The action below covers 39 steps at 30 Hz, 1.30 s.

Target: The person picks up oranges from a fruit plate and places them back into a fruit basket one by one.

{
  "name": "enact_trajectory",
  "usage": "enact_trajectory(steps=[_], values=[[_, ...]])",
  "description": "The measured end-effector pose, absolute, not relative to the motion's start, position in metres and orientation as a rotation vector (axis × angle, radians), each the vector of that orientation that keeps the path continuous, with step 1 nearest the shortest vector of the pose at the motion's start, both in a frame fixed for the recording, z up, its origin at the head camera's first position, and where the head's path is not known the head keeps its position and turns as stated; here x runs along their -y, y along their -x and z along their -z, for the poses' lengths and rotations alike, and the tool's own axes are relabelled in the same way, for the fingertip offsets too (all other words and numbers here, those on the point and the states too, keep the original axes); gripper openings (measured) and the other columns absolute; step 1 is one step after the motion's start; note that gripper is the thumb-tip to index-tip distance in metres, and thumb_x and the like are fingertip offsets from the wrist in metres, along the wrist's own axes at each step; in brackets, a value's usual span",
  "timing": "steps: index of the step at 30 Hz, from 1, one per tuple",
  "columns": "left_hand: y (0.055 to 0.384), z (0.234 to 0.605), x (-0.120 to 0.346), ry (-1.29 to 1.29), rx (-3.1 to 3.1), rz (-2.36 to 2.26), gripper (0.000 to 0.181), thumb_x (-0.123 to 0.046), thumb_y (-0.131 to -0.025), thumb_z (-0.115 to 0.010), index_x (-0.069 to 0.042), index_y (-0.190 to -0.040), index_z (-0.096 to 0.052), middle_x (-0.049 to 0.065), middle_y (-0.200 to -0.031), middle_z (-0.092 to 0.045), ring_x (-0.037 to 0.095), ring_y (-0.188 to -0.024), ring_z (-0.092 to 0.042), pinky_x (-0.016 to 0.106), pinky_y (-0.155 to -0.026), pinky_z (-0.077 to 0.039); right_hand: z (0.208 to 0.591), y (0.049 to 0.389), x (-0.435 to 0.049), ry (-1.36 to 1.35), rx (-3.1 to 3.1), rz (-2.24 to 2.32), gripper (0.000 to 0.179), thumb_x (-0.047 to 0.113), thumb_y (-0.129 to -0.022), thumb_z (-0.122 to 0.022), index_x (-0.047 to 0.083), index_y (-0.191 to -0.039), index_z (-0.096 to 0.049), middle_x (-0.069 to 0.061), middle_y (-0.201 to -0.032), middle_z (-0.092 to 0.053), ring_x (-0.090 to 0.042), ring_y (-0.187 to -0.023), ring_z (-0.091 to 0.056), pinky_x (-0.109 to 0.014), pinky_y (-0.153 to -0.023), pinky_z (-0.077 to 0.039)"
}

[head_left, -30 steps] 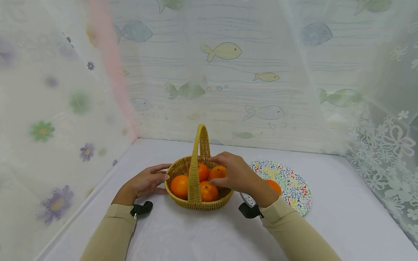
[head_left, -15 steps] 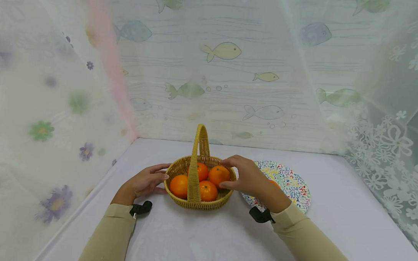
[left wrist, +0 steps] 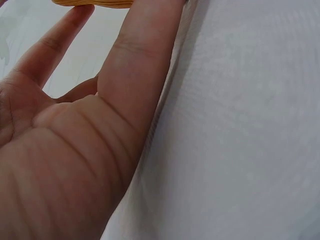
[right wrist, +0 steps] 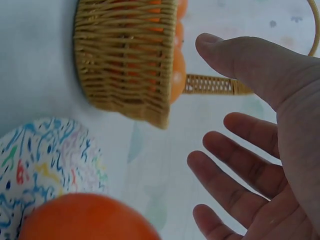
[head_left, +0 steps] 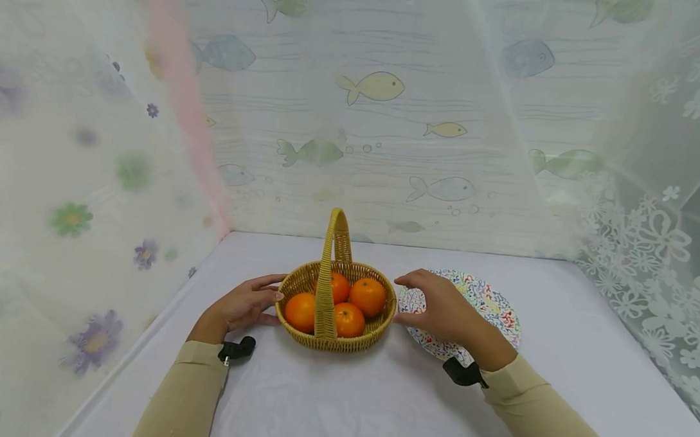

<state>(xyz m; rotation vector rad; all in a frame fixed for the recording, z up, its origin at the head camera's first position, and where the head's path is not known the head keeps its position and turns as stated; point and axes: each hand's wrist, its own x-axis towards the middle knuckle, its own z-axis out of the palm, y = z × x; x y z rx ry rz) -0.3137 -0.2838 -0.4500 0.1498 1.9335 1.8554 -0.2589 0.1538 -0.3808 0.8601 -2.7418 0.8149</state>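
Observation:
A yellow wicker basket [head_left: 340,344] with a tall hoop handle holds several oranges [head_left: 367,297] in the head view. My left hand [head_left: 241,306] touches the basket's left end with extended fingers; only a sliver of wicker rim [left wrist: 95,3] shows in the left wrist view. To the right of the basket, my right hand [head_left: 446,309] is held with fingers and thumb apart and nothing between them. Behind it lies a round plate [head_left: 497,313] with a multicoloured pattern. On that plate [right wrist: 35,160] sits another orange [right wrist: 90,220] in the right wrist view, hidden by my hand in the head view.
A white cloth covers the table [head_left: 332,398]. At the back hangs a sheer curtain [head_left: 375,148] printed with fish, and flowered curtains flank the left and right sides.
My right hand has let go of an orange at the basket's right end and moved right, out of the basket. That orange now rests inside. My left hand has stayed put.

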Motion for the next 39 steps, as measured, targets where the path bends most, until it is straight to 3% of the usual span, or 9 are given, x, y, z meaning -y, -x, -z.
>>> enact_trajectory(steps=[8,12,20,25,39], values=[[0.315,0.451,0.283,-0.158,-1.932,-1.847,0.066,-0.020,-0.100,-0.067,-0.018,-0.160,-0.039,0.014,-0.159,-0.043,0.025,-0.133,-0.056,0.055,-0.096,-0.058,0.390,0.253,-0.183,-0.790,2.751,-0.784,0.063,0.038,-0.080,-0.090,0.019,-0.135,-0.066,-0.001,-0.136,-0.066,-0.025,-0.120,-0.063,-0.048,-0.101,-0.056],[0.315,0.452,0.283,-0.151,-1.931,-1.848,0.065,-0.020,-0.100,-0.067,-0.018,-0.159,-0.040,0.013,-0.158,-0.045,0.024,-0.133,-0.056,0.056,-0.096,-0.058,0.394,0.249,-0.199,-0.741,2.762,-0.788,0.063,0.034,-0.079,-0.091,0.018,-0.134,-0.066,-0.003,-0.135,-0.066,-0.029,-0.121,-0.062,-0.046,-0.092,-0.061],[0.315,0.452,0.283,-0.134,-1.943,-1.856,0.066,-0.020,-0.100,-0.068,-0.019,-0.159,-0.040,0.015,-0.157,-0.045,0.026,-0.133,-0.056,0.056,-0.095,-0.058,0.400,0.243,-0.235,-0.634,2.789,-0.746,0.066,0.030,-0.076,-0.094,0.015,-0.134,-0.065,-0.008,-0.137,-0.065,-0.041,-0.134,-0.053,-0.066,-0.104,-0.049],[0.315,0.451,0.283,-0.105,-1.932,-1.863,0.066,-0.019,-0.099,-0.069,-0.020,-0.159,-0.041,0.013,-0.159,-0.044,0.026,-0.134,-0.056,0.056,-0.096,-0.058,0.405,0.239,-0.253,-0.595,2.813,-0.732,0.070,0.033,-0.074,-0.094,0.013,-0.134,-0.064,-0.008,-0.134,-0.065,-0.038,-0.125,-0.060,-0.061,-0.097,-0.056],[0.315,0.451,0.282,-0.135,-1.939,-1.855,0.066,-0.019,-0.101,-0.067,-0.017,-0.160,-0.038,0.013,-0.161,-0.042,0.025,-0.134,-0.056,0.056,-0.097,-0.057,0.416,0.231,-0.270,-0.566,2.831,-0.772,0.078,0.038,-0.073,-0.095,0.011,-0.137,-0.061,-0.014,-0.139,-0.061,-0.041,-0.127,-0.059,-0.061,-0.099,-0.054]])
